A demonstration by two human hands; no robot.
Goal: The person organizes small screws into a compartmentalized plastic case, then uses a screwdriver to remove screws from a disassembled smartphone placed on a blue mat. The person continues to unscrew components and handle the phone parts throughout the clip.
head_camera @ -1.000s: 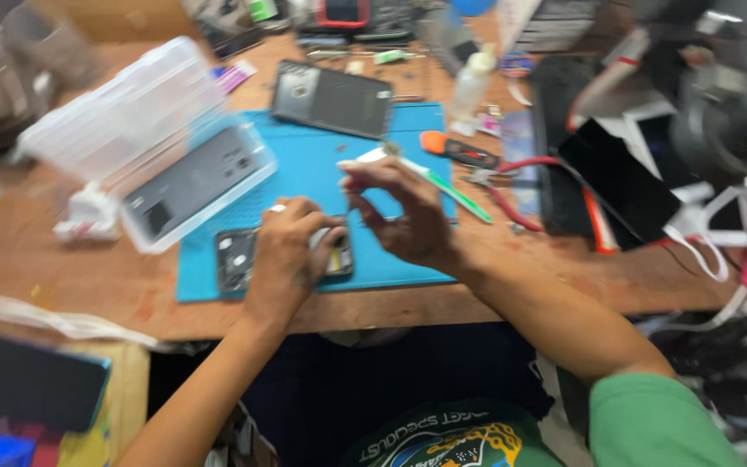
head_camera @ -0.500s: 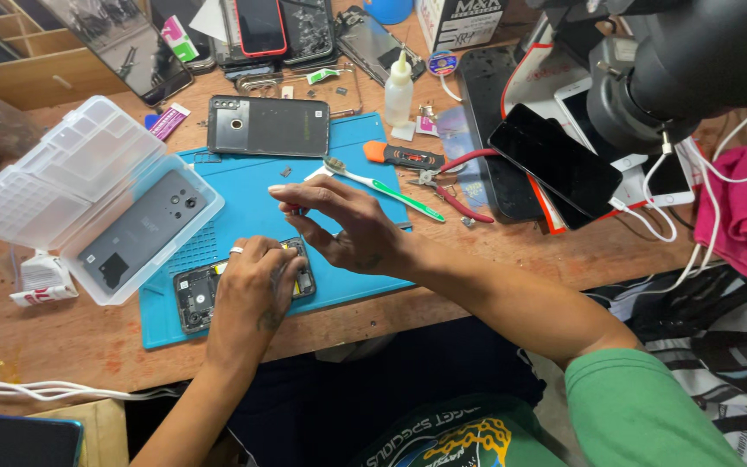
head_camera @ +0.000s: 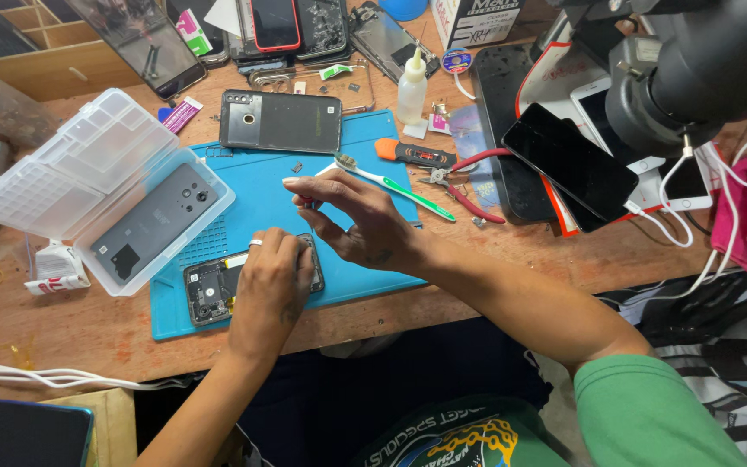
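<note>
Item: clear plastic case (head_camera: 62, 186) with a grey phone back (head_camera: 153, 225), well left of my fingers. Item: opened phone (head_camera: 218, 285) on the blue mat (head_camera: 261, 199), pinned flat under my left hand (head_camera: 271, 285), fingers curled on its right end, I judge to steady it. Item: right hand (head_camera: 365, 220), fingers pinched on a small red-tipped tool (head_camera: 306, 201) just above. Toothbrush (head_camera: 386, 183) lies beyond. Against half a second ago, the worktop (head_camera: 564, 251) view sits closer; both hands hold as before.

Opened phone (head_camera: 218, 290) on mat (head_camera: 261, 199); toothbrush (head_camera: 395, 186) right; plastic case (head_camera: 97, 186) left.
</note>
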